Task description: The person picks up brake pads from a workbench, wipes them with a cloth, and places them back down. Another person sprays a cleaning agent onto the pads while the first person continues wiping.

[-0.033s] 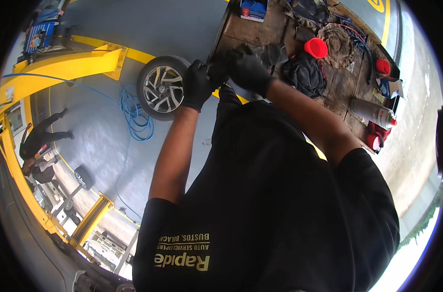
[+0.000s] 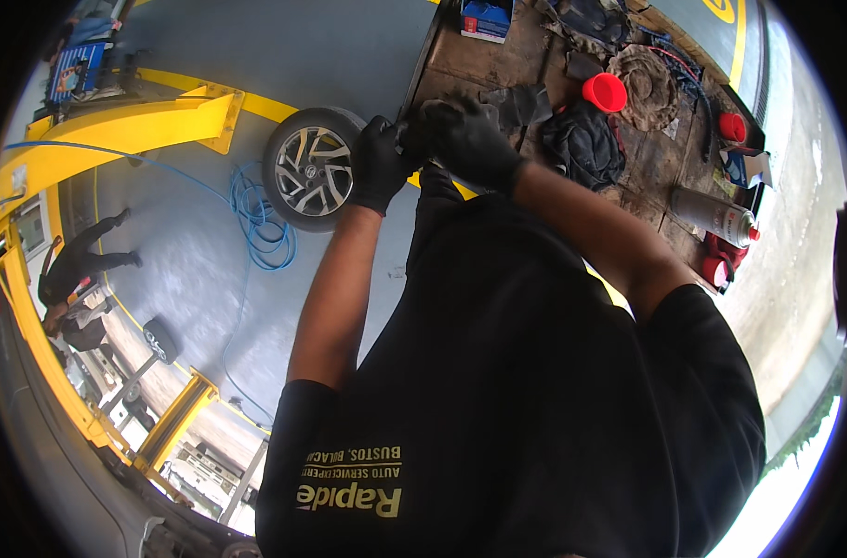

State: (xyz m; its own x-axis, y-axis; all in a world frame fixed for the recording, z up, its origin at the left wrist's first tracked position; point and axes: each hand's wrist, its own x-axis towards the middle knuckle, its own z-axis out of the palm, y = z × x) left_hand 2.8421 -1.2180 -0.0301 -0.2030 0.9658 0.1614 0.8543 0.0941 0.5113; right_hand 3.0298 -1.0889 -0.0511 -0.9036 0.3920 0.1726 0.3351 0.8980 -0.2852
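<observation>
My left hand (image 2: 383,166), in a black glove, is closed at the left edge of the workbench, with its fingers wrapped round something dark. Against it, my right hand (image 2: 475,144), gloved in black too, is curled over the same spot. What lies between them is a dark object (image 2: 414,138) whose kind I cannot make out. Just beyond my right hand, a piece of dark cloth (image 2: 518,106) lies on the brown worn bench top (image 2: 484,65). A crumpled black cloth (image 2: 582,147) sits to the right of that hand.
A wheel with a tyre (image 2: 314,169) lies left of my left hand, near a coiled blue hose (image 2: 261,223). The bench holds a red cup (image 2: 604,92), a spray can (image 2: 714,216) and a blue box (image 2: 486,19). A yellow lift arm (image 2: 117,130) and a person (image 2: 81,260) are farther left.
My right hand has shifted slightly right and toward me, its fingers lower over the dark object. My left hand has barely moved.
</observation>
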